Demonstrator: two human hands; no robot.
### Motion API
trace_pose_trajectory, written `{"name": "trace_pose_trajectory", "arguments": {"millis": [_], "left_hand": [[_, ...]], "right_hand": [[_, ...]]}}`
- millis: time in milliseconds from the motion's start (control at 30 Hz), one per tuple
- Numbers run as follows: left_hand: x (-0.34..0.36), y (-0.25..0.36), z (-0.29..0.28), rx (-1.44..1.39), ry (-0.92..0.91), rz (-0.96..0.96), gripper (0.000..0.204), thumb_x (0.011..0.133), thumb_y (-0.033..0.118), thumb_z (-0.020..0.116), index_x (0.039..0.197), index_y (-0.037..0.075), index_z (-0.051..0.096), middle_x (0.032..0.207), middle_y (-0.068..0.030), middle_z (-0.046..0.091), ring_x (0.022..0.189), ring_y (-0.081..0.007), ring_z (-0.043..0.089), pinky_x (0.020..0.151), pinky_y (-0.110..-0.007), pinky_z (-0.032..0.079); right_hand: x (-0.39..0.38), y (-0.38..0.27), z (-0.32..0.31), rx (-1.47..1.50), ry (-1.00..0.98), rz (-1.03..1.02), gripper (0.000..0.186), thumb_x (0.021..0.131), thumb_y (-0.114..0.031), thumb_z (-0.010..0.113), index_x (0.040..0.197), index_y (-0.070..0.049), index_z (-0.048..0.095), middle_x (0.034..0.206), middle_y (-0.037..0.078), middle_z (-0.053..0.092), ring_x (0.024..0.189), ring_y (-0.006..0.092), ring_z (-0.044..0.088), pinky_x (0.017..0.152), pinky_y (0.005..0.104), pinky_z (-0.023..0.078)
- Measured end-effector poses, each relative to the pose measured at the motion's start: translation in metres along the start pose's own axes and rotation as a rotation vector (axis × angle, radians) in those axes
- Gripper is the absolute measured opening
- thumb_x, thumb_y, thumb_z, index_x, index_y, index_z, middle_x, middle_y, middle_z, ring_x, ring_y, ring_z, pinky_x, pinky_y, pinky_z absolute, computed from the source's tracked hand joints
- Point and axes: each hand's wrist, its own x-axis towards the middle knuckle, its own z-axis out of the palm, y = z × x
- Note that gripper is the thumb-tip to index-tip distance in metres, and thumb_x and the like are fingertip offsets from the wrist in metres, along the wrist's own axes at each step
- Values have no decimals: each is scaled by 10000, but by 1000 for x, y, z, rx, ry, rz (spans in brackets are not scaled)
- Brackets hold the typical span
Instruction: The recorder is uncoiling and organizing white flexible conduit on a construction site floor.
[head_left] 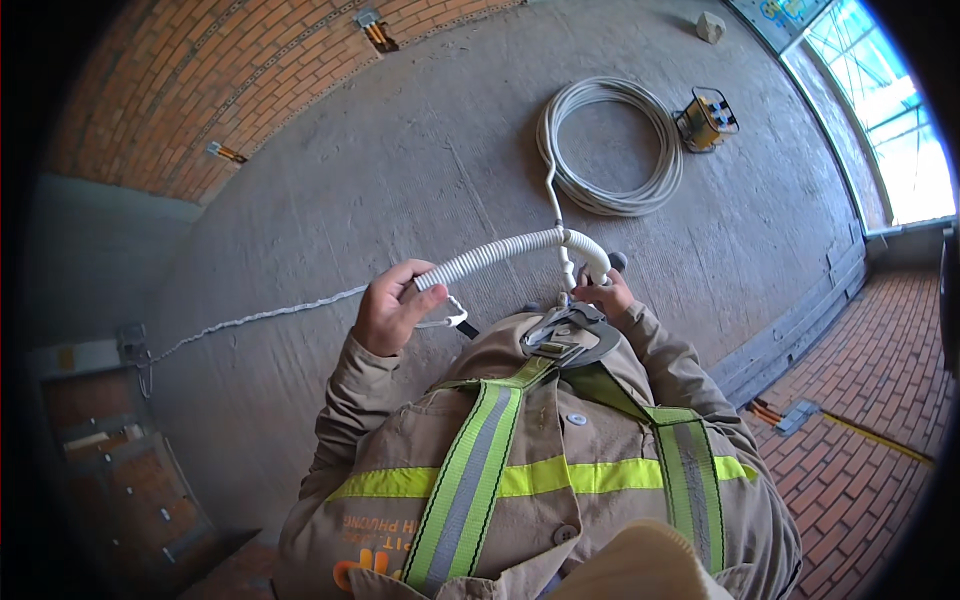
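My left hand [395, 308] is closed round the left end of a short white corrugated tube [490, 255], which arches across in front of my body. My right hand [607, 298] grips near the tube's bent right end, close to a grey metal hook [570, 340] on my green harness [470, 470]. A thinner white hose [551, 185] runs from the floor up behind the tube toward the hook. A white twisted cord [250, 318] stretches to the left, and a loop with a dark tip hangs beside my left hand.
A large coil of white hose [575, 200] lies on the concrete floor [400, 180] beside a yellow framed machine [706, 124]. A stone block [710, 27] is farther back. Brick walls [220, 80] stand around, with a bright opening [905, 130] at the right.
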Motion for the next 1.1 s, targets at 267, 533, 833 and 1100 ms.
{"name": "trace_pose_trajectory", "arguments": {"millis": [267, 533, 833, 1100], "left_hand": [[71, 23, 59, -34, -184, -5, 263, 899, 201, 719, 1042, -6, 641, 832, 11, 609, 731, -53, 532, 656, -223, 444], [204, 51, 182, -25, -504, 82, 252, 871, 201, 745, 996, -2, 666, 848, -68, 677, 769, -100, 606, 688, -279, 491], [329, 67, 299, 20, -687, 205, 332, 847, 260, 768, 1042, 12, 664, 879, -64, 681, 810, -124, 627, 725, -279, 485], [412, 48, 299, -378, -892, 30, 451, 839, 366, 764, 1163, 62, 685, 925, -45, 677, 890, -130, 617, 782, -293, 483]], "right_hand": [[-17, -5, -64, -248, 220, -86, 209, 730, -75, 747, 898, -40, 627, 841, 36, 649, 788, 137, 615, 753, 304, 497], [-54, -63, -177, -545, 606, -340, 544, 667, -83, 763, 1181, -77, 584, 1087, 74, 625, 1038, 215, 591, 904, 377, 474], [-32, -256, -159, -1207, 342, -514, 560, 597, -86, 775, 1134, -96, 615, 1009, 129, 627, 963, 355, 602, 856, 451, 470], [-19, -350, -231, -1074, 245, -352, 218, 675, -83, 781, 709, -41, 570, 614, 54, 543, 555, 206, 557, 521, 324, 403]]}}
